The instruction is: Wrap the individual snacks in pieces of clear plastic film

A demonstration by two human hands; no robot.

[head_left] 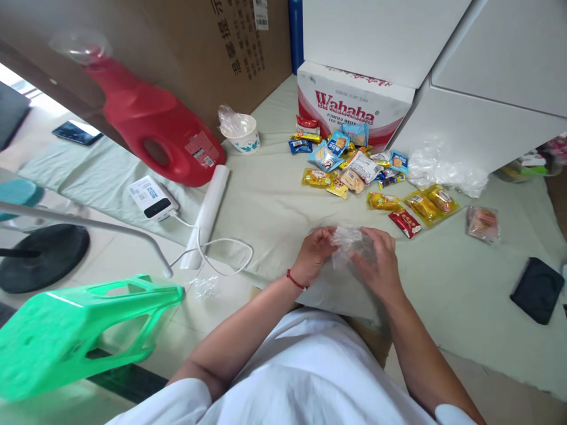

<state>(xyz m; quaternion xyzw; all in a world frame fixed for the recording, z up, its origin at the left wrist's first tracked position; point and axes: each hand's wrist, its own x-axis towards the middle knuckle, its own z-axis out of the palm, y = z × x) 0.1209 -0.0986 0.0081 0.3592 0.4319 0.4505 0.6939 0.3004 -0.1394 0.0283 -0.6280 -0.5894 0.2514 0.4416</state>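
Note:
My left hand and my right hand are both closed on a clear plastic bag, pinching its top edge between them over a pale cloth. The bag hangs down toward my lap. A red cord circles my left wrist. Beyond my hands lies a heap of small snack packets, and yellow packets and a red packet lie closer on the right.
A Wahaha water carton stands behind the snacks beside white cabinets. A red jug, paper cup, power bank with cable, plastic roll, green stool, crumpled plastic, black pouch.

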